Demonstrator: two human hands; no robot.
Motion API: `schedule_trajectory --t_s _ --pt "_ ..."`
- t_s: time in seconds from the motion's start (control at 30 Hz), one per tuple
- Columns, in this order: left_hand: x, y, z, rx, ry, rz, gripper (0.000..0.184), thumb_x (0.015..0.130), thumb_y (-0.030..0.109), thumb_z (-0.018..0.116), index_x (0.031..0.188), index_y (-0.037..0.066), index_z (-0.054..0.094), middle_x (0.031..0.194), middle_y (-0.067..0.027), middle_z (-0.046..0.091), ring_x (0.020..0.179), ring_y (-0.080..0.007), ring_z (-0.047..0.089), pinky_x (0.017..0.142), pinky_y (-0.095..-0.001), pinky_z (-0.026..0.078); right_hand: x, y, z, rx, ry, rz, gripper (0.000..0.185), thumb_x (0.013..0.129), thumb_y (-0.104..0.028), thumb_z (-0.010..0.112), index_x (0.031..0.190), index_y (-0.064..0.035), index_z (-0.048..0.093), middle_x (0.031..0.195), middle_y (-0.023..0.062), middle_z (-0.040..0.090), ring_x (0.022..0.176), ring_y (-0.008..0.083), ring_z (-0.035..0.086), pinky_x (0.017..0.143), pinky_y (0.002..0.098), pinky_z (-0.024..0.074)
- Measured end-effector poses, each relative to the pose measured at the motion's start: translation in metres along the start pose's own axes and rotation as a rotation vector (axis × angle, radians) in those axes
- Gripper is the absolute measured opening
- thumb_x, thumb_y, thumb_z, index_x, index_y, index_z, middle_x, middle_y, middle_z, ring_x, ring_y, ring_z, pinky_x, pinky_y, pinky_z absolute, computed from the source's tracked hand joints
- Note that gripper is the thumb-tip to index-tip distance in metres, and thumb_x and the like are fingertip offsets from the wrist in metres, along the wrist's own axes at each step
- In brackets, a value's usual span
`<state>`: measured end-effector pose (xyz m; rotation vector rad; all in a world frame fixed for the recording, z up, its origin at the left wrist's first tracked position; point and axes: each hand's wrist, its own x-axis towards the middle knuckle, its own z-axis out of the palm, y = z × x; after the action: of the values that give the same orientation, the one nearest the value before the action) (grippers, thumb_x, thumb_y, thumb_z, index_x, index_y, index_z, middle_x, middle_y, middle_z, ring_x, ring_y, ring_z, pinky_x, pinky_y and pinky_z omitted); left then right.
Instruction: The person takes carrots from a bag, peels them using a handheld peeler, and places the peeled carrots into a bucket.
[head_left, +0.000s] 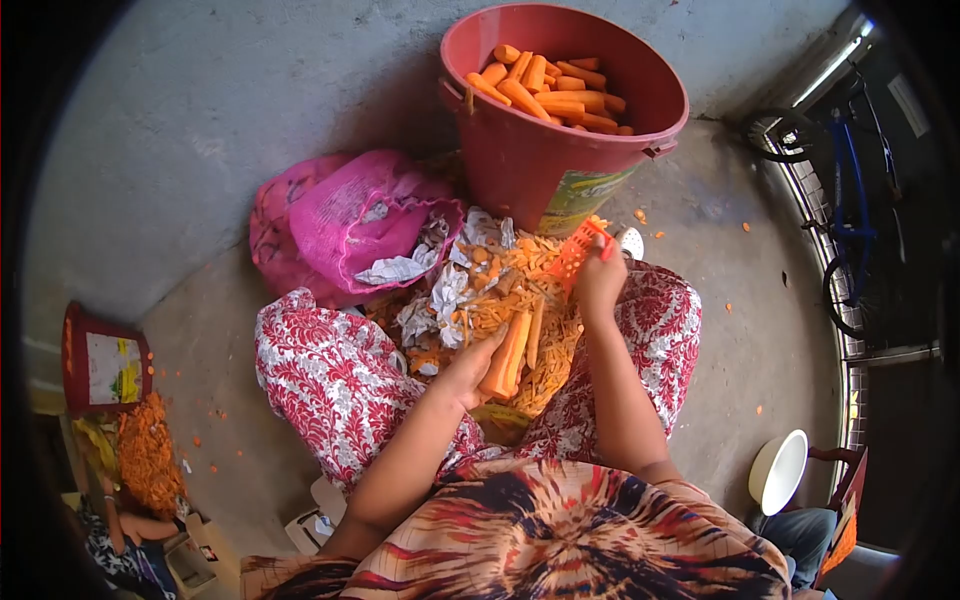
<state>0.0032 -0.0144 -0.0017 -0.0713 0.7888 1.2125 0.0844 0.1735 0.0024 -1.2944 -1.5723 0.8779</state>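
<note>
My left hand (474,370) is closed around a peeled-looking carrot (508,352), which points up and away from me. A thinner orange length lies close beside it; I cannot tell whether it is a carrot or a thick peel. Up and to the right, my right hand (602,278) grips a flat orange-red plastic peeler (572,254) with holes in it. The peeler is apart from the carrot. Below both hands, between my legs, spreads a heap of carrot peels (548,385) mixed with crumpled paper (447,292).
A large red bucket (510,160) of carrots (560,92) stands ahead, near the wall. Left of it sits a pink mesh sack (355,235). At far left are another bucket (112,370), a peel pile (150,455) and another person. A white basin (778,472) and bicycle (850,200) are right.
</note>
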Motion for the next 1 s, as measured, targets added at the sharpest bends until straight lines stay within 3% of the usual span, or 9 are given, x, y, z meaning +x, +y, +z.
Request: schedule_trajectory --t_s 0.1,0.23,0.33,0.47,0.53,0.67,0.7,0.83,1.0 --pt "0.006 0.003 0.001 -0.115 0.117 0.048 0.039 0.081 0.039 0.05 0.104 0.008 0.049 0.08 -0.0103 0.057 0.068 -0.0211 0.057 0.055 -0.0335 0.048 -0.008 -0.008 -0.003 0.09 -0.152 0.065 0.021 0.086 -0.016 0.044 0.071 -0.0022 0.049 0.052 0.0045 0.042 0.047 0.0118 0.037 0.046 0.0278 0.0347" --pt "0.018 0.004 -0.009 -0.198 0.076 0.105 0.036 0.081 0.037 0.051 0.104 0.01 0.049 0.086 -0.0052 0.058 0.072 -0.0166 0.057 0.057 -0.0331 0.048 -0.056 -0.056 -0.008 0.316 -0.407 0.24 0.022 0.085 -0.015 0.047 0.066 -0.0041 0.044 0.052 0.0021 0.039 0.05 0.0078 0.034 0.046 0.0247 0.0336" --pt "0.004 0.011 0.007 -0.203 0.035 0.158 0.032 0.085 0.033 0.045 0.104 0.008 0.05 0.089 -0.0034 0.058 0.076 -0.0143 0.058 0.063 -0.0297 0.049 -0.07 -0.021 0.008 0.278 -0.472 0.096 0.018 0.084 -0.014 0.049 0.071 -0.0017 0.048 0.052 0.005 0.042 0.049 0.0094 0.039 0.046 0.027 0.0368" --pt "0.007 0.009 0.002 -0.258 -0.008 0.15 0.031 0.087 0.03 0.04 0.104 0.006 0.05 0.093 -0.0048 0.058 0.079 -0.0149 0.058 0.067 -0.0291 0.049 -0.072 -0.031 0.005 0.239 -0.482 0.064 0.022 0.084 -0.014 0.049 0.067 -0.0002 0.044 0.053 0.0089 0.047 0.048 0.0129 0.042 0.046 0.0296 0.0372" --pt "0.008 0.008 0.003 -0.261 0.055 0.113 0.029 0.087 0.03 0.04 0.102 0.007 0.05 0.088 -0.0063 0.058 0.074 -0.0164 0.058 0.062 -0.0322 0.05 -0.073 -0.035 0.004 0.222 -0.471 0.036 0.023 0.084 -0.014 0.049 0.066 0.0001 0.042 0.054 0.0102 0.048 0.048 0.0144 0.043 0.046 0.0308 0.0369" --pt "0.009 0.002 -0.013 -0.068 -0.09 0.041 0.031 0.087 0.033 0.039 0.098 0.006 0.049 0.08 -0.0072 0.056 0.066 -0.018 0.056 0.056 -0.0337 0.049 -0.055 -0.021 0.007 0.075 -0.236 -0.234 0.024 0.084 -0.014 0.049 0.065 -0.0004 0.042 0.052 0.0135 0.046 0.044 0.0206 0.042 0.045 0.0324 0.0363" --pt "0.01 0.001 -0.014 -0.08 -0.102 0.029 0.032 0.087 0.034 0.04 0.098 0.006 0.049 0.079 -0.0071 0.055 0.066 -0.0183 0.055 0.055 -0.0338 0.048 -0.04 -0.026 0.005 0.039 -0.118 -0.128 0.025 0.084 -0.015 0.047 0.065 -0.0005 0.042 0.05 0.014 0.045 0.043 0.0216 0.041 0.044 0.0332 0.0365" --pt "0.011 0.001 -0.009 -0.151 -0.106 0.028 0.034 0.085 0.037 0.043 0.098 0.006 0.048 0.076 -0.0063 0.052 0.067 -0.0187 0.054 0.053 -0.0343 0.047 0.006 -0.014 -0.009 0.05 0.04 0.05 0.02 0.087 -0.016 0.044 0.077 0.0001 0.051 0.053 0.0021 0.043 0.046 0.0095 0.038 0.043 0.0257 0.0336" --pt "0.009 0.006 -0.003 -0.155 -0.032 0.126 0.032 0.084 0.035 0.045 0.1 0.007 0.049 0.083 -0.0053 0.055 0.073 -0.0171 0.055 0.055 -0.0334 0.047 -0.045 -0.051 -0.015 0.198 -0.316 0.092 0.013 0.086 -0.013 0.045 0.08 -0.0034 0.052 0.056 -0.0029 0.043 0.05 0.0056 0.037 0.045 0.0226 0.0333"
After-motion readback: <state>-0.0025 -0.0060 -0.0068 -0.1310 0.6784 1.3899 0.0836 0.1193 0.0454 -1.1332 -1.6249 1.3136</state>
